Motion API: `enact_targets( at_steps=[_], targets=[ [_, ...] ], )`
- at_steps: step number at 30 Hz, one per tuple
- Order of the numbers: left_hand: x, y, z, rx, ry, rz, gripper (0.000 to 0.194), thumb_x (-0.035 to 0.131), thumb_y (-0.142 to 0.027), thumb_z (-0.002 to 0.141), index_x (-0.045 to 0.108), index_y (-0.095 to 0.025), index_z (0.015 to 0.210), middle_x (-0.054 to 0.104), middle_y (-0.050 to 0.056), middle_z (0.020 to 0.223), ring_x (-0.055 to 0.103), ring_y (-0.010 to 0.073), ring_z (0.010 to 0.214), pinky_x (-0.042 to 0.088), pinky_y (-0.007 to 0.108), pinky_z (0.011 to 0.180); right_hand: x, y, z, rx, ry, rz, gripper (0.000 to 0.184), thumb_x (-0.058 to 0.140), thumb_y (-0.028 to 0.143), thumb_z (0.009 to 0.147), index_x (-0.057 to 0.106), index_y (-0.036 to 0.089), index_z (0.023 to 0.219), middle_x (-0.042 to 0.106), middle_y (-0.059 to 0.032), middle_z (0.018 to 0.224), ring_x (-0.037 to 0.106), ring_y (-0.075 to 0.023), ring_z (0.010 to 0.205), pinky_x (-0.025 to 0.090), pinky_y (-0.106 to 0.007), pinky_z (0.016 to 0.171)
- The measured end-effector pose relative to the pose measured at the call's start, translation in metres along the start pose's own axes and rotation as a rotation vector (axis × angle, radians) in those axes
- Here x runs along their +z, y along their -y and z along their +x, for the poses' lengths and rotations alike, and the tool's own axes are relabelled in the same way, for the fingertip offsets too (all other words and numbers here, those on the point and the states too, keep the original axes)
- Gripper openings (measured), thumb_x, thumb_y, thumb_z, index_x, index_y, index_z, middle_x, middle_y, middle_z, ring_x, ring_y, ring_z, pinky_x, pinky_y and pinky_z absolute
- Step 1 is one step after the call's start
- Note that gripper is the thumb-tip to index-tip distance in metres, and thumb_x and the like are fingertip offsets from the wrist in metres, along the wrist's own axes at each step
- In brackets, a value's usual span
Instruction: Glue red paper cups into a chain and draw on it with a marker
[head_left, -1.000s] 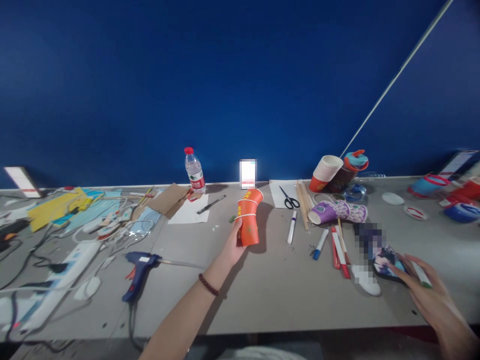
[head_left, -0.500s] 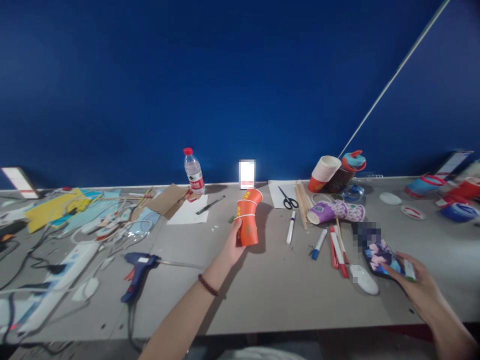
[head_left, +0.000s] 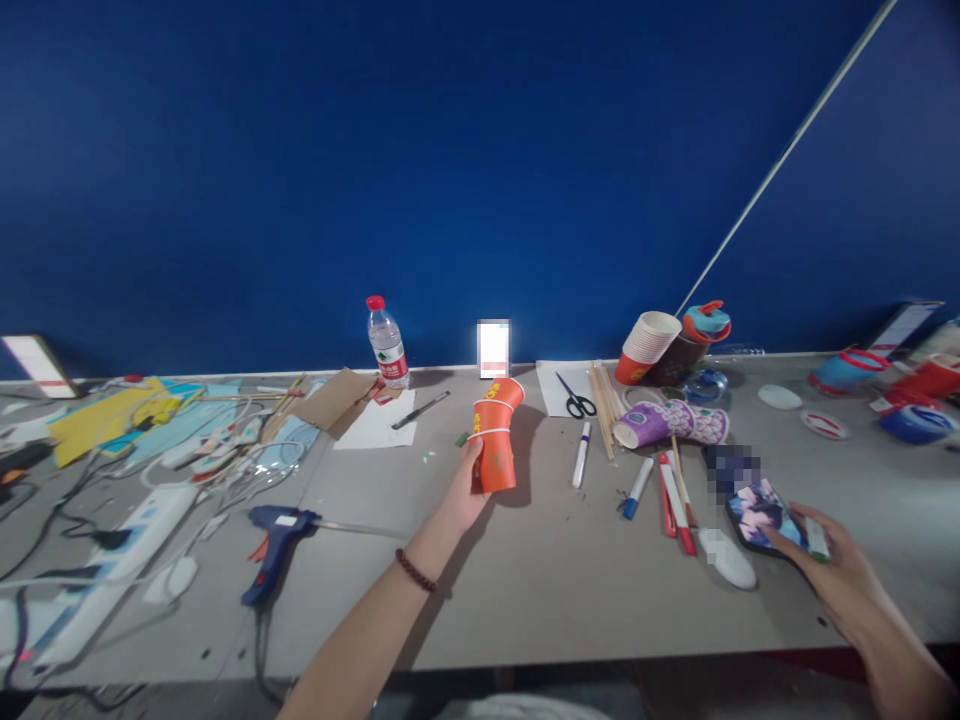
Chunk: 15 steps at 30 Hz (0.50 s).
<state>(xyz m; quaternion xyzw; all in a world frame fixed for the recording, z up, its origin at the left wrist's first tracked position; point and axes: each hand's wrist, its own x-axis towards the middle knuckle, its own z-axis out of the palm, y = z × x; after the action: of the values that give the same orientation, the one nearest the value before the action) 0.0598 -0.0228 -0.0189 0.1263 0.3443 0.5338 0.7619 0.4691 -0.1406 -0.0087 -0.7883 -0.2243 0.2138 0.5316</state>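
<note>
My left hand [head_left: 466, 490] is wrapped round the lower part of a stack of orange paper cups [head_left: 496, 434] that stands tilted on the grey table [head_left: 555, 590]. My right hand [head_left: 832, 570] lies at the right, fingers on a phone [head_left: 757, 512] with a coloured picture on its screen. Between its fingers it holds a white marker with a green end [head_left: 817, 538]. A beaded bracelet [head_left: 416, 570] is on my left wrist.
A blue glue gun [head_left: 277, 535] lies left of my arm, with cables and a power strip [head_left: 112, 560] further left. Markers [head_left: 675, 490], wooden sticks [head_left: 604, 400], scissors [head_left: 576, 396], a purple cup [head_left: 667, 422], stacked cups [head_left: 646, 345] and a water bottle [head_left: 388, 343] lie behind.
My right hand slid up and left onto the phone, which now shows more of its screen. The left hand and orange cups stayed put.
</note>
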Motion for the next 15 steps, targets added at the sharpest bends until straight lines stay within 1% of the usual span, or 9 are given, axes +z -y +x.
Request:
enact_targets(
  at_steps=[4,6,7,8,10,11,12,13,15],
  targets=[
    [0.001,0.000,0.000,0.003,0.008,-0.008,0.035,0.072,-0.036,0.077,0.062,-0.017,0.105,0.071,0.010,0.100,0.070,0.0227,0.089,0.056,0.033,0.079,0.000,0.000,0.001,-0.001,-0.001,-0.003,0.059,0.079,0.035,0.027,0.060,0.027,0.082,0.063,-0.0024,0.096,0.053,-0.0384,0.115,0.040,-0.040,0.101],
    [0.001,0.000,0.000,-0.004,0.008,-0.004,0.036,0.072,-0.036,0.077,0.062,-0.017,0.106,0.071,0.010,0.100,0.070,0.0230,0.089,0.056,0.034,0.079,-0.001,-0.004,0.005,-0.006,-0.005,-0.002,0.059,0.080,0.034,0.027,0.060,0.027,0.082,0.063,-0.0019,0.095,0.055,-0.0366,0.113,0.041,-0.038,0.099],
    [0.001,0.000,0.000,-0.006,0.007,-0.003,0.036,0.072,-0.036,0.077,0.062,-0.017,0.106,0.071,0.010,0.100,0.070,0.0232,0.089,0.057,0.034,0.079,-0.002,-0.007,0.008,0.002,-0.017,0.008,0.059,0.080,0.034,0.027,0.061,0.028,0.083,0.063,-0.0011,0.093,0.058,-0.0347,0.109,0.043,-0.037,0.096],
    [0.001,0.000,-0.001,-0.007,0.004,-0.002,0.035,0.072,-0.036,0.077,0.062,-0.017,0.105,0.071,0.010,0.100,0.070,0.0232,0.089,0.057,0.034,0.079,-0.003,-0.010,0.012,0.024,-0.034,0.022,0.058,0.080,0.032,0.028,0.061,0.028,0.083,0.063,-0.0003,0.088,0.061,-0.0321,0.103,0.046,-0.036,0.091],
    [0.001,0.000,0.000,-0.007,-0.008,-0.007,0.035,0.073,-0.036,0.077,0.062,-0.017,0.105,0.071,0.010,0.100,0.070,0.0230,0.089,0.056,0.033,0.079,-0.005,-0.014,0.021,0.089,-0.077,0.057,0.055,0.078,0.031,0.032,0.061,0.029,0.084,0.062,0.0013,0.076,0.065,-0.0257,0.081,0.052,-0.032,0.071],
    [0.001,0.000,0.000,-0.007,-0.014,-0.012,0.034,0.073,-0.035,0.077,0.062,-0.018,0.105,0.071,0.010,0.099,0.070,0.0227,0.089,0.056,0.033,0.079,-0.005,-0.015,0.026,0.124,-0.093,0.073,0.053,0.077,0.031,0.034,0.060,0.029,0.084,0.061,0.0019,0.070,0.063,-0.0226,0.069,0.051,-0.030,0.060],
    [0.001,0.000,0.000,-0.008,-0.017,-0.017,0.034,0.073,-0.035,0.077,0.062,-0.018,0.104,0.071,0.010,0.099,0.070,0.0225,0.089,0.056,0.033,0.080,-0.006,-0.015,0.030,0.154,-0.100,0.088,0.049,0.076,0.031,0.035,0.060,0.028,0.082,0.059,0.0022,0.065,0.060,-0.0200,0.059,0.047,-0.027,0.050],
    [0.000,0.000,0.000,-0.010,-0.016,-0.020,0.034,0.073,-0.035,0.077,0.062,-0.018,0.105,0.071,0.009,0.099,0.070,0.0225,0.089,0.056,0.033,0.080,-0.006,-0.014,0.035,0.177,-0.104,0.095,0.045,0.074,0.031,0.037,0.060,0.027,0.079,0.058,0.0023,0.061,0.056,-0.0182,0.051,0.043,-0.026,0.044],
    [0.000,0.001,0.001,-0.014,-0.007,-0.026,0.034,0.073,-0.036,0.077,0.062,-0.018,0.105,0.071,0.010,0.100,0.070,0.0226,0.089,0.056,0.033,0.080,-0.004,-0.010,0.042,0.161,-0.124,0.068,0.034,0.070,0.030,0.040,0.059,0.025,0.072,0.057,0.0019,0.055,0.053,-0.0173,0.043,0.040,-0.026,0.038]
  ],
)
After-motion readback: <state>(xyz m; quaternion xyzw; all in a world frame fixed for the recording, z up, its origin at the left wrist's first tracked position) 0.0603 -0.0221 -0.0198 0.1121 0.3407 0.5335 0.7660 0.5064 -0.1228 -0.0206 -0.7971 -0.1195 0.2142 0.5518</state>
